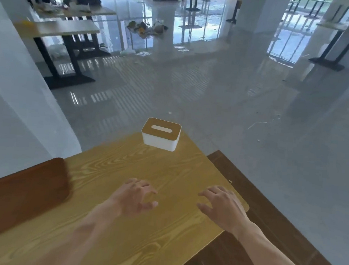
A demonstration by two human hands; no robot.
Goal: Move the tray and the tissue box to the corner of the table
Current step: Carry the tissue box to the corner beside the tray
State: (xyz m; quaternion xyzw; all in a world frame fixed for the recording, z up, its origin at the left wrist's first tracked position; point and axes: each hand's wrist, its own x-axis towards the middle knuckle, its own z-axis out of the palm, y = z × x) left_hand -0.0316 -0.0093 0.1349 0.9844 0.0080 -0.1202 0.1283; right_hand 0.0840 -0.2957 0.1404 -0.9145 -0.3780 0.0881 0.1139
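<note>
Both hands out over the yellow wood-grain worktop [162,225], palms down, empty. Left hand [134,196]: fingers [144,187] spread and loosely curled, thumb apart from them, nothing between. Right hand [222,207]: fingers [208,192] likewise splayed and half bent, holding nothing, close to the worktop's right edge. Cannot tell whether either hand touches the surface.

Tissue box [161,134]: white body, wooden lid with an oval slot, upright, well beyond the fingertips of both hands, nearer the line of the left hand, at the worktop's far corner.

Tray [20,195]: dark brown wood, rounded corner, lying flat well to the left of the left hand's fingers, apart from them; its left part runs out of view. Image slightly blurred there.

Dark wooden bench [268,202] lies right of the right hand, lower than the worktop.
</note>
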